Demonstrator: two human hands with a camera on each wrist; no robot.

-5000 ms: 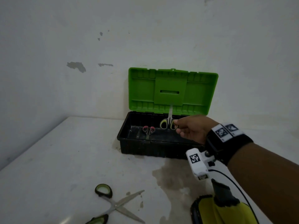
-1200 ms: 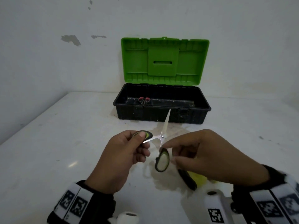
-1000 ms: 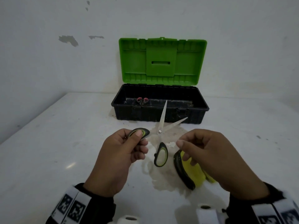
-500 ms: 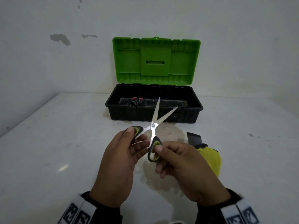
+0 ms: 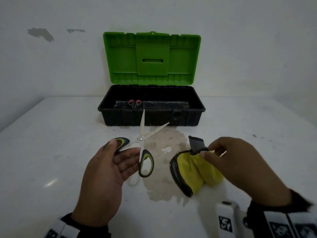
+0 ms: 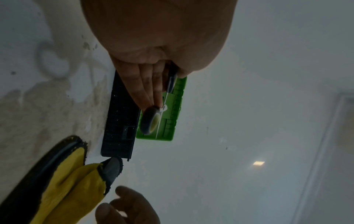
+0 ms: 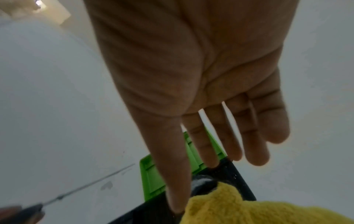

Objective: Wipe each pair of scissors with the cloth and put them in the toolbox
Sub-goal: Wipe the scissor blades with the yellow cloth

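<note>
My left hand (image 5: 122, 151) pinches one grey-and-green handle of the scissors (image 5: 141, 143) between thumb and fingers. The blades are spread and point at the toolbox, and the other handle hangs free. The same handle (image 6: 150, 121) shows in the left wrist view. My right hand (image 5: 205, 152) pinches the grey corner of the yellow cloth (image 5: 193, 172) and holds it up, while the rest of the cloth lies on the table. In the right wrist view my thumb presses the cloth (image 7: 249, 210). The black toolbox (image 5: 187, 117) stands open with its green lid (image 5: 151, 57) up. Pink-handled scissors (image 5: 134, 103) lie inside.
The toolbox stands against the white wall at the back of a white table (image 5: 51, 152). A brownish wet stain (image 5: 164, 141) spreads in front of the toolbox, under the scissors and cloth.
My right hand let go of the scissors' lower handle, moved right and took up the cloth by its grey corner. My left hand still holds the scissors by the other handle.
</note>
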